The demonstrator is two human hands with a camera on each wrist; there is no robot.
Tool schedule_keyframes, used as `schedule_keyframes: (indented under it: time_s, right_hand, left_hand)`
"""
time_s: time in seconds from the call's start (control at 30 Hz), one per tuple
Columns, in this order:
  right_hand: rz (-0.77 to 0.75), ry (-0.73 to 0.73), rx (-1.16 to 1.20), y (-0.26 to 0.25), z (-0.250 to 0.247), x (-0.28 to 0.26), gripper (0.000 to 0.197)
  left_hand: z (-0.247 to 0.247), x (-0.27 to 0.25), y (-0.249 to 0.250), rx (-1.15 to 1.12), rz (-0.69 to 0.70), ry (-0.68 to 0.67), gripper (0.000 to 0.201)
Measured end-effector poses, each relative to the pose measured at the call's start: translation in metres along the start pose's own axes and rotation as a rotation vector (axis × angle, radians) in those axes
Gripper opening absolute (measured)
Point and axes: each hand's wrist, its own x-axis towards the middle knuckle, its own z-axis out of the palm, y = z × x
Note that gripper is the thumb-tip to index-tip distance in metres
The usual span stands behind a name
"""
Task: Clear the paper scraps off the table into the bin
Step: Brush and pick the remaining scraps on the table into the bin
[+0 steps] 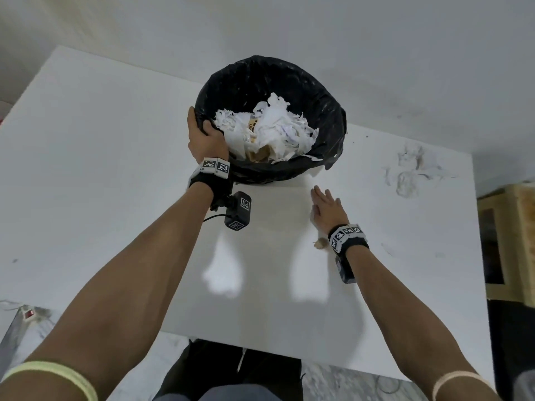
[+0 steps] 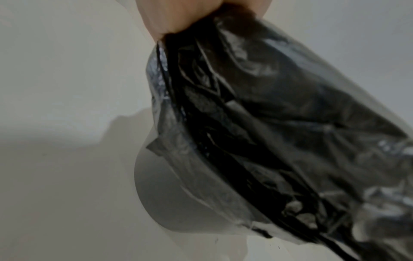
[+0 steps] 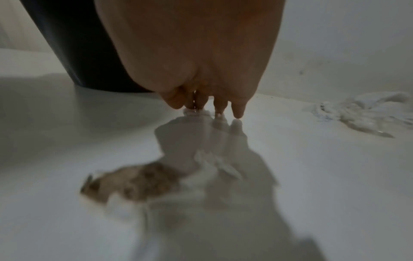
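A bin [image 1: 327, 111] lined with a black bag [image 2: 279, 123] stands on the white table [image 1: 115, 169], half full of torn white paper [image 1: 278, 125]. My left hand [image 1: 202, 134] grips its near-left rim over the bag. My right hand [image 1: 325, 205] lies flat with straight fingers [image 3: 238, 109] touching the table, right of the bin's base [image 3: 73, 53]. A small brownish scrap [image 1: 320, 243] lies beside my right wrist, blurred in the right wrist view as the scrap [image 3: 134, 181]. A crumpled whitish clump [image 1: 408, 175] sits to the far right.
The table's right edge borders a wooden cabinet [image 1: 509, 241]. A wall rises just behind the bin. A white power strip [image 1: 29, 314] lies on the floor at the lower left. My legs show under the table's near edge.
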Motion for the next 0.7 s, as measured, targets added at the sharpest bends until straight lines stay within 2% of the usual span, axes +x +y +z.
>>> schedule_keyframes:
  time_s: [0.1,0.2,0.37,0.47,0.53,0.7]
  right_hand:
    - [0.02,0.002,0.083,0.015,0.001,-0.034,0.051]
    - [0.077,0.004,0.234,0.015,0.018,-0.067,0.058]
    - [0.115,0.193,0.414,0.005,0.05,-0.098,0.047]
    - [0.126,0.291,0.431,0.002,0.053,-0.108,0.036]
    - [0.194,0.348,0.468,0.002,0.053,-0.11,0.03]
    - [0.366,0.27,0.604,0.011,0.046,-0.098,0.022]
  left_hand:
    - [0.005,0.0,0.002,-0.009,0.002,-0.004,0.046]
    - [0.008,0.0,0.004,-0.003,-0.01,-0.01,0.046]
    - [0.01,0.001,0.004,0.017,0.027,-0.033,0.046]
    - [0.009,0.002,0.002,0.028,0.034,-0.032,0.046]
    - [0.009,0.004,0.002,0.034,0.035,-0.036,0.046]
    - [0.008,0.004,-0.001,0.05,0.044,-0.036,0.046]
